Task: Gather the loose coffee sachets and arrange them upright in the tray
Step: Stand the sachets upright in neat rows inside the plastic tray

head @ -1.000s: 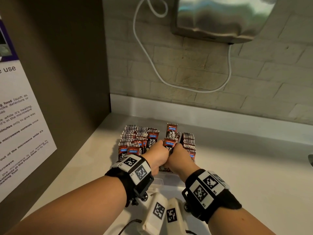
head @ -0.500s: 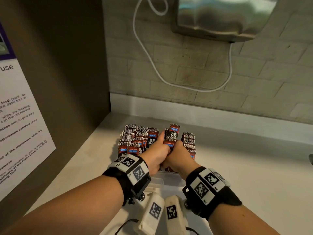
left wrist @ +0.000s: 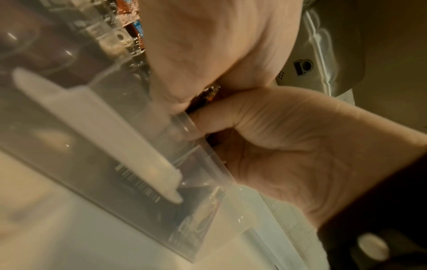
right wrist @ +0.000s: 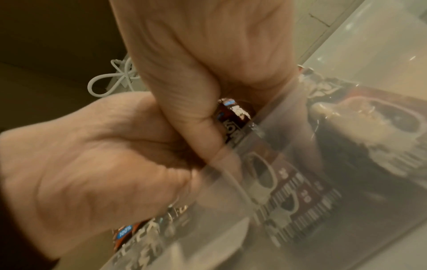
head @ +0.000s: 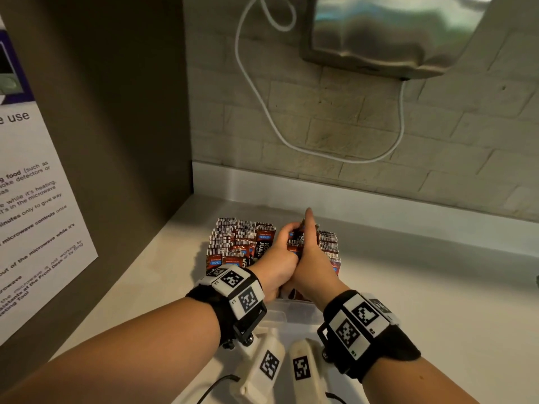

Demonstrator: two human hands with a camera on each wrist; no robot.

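Note:
Brown-and-red coffee sachets [head: 242,243] stand upright in rows in a clear plastic tray [head: 291,309] on the white counter. Over the tray's middle, my left hand [head: 281,249] and right hand [head: 313,253] press together and grip a small bundle of sachets [head: 297,240] between them. One right finger [head: 308,217] sticks straight up. In the left wrist view the bundle [left wrist: 208,95] peeks out between my left hand [left wrist: 289,146] and right hand [left wrist: 219,45] at the tray wall [left wrist: 138,164]. The right wrist view shows the same sachet [right wrist: 233,117] and printed sachets behind the clear wall [right wrist: 300,191].
A dark cabinet side [head: 116,112] with a poster [head: 29,214] closes the left. A metal wall unit [head: 393,33] and a white cable [head: 262,112] hang on the brick wall behind. Two white tagged devices [head: 268,365] lie near me. Bare counter [head: 437,287] extends right.
Both hands have slid forward over the tray with the bundle. The sachet that stuck up above the fists is now lower and mostly covered. A right finger has straightened upward.

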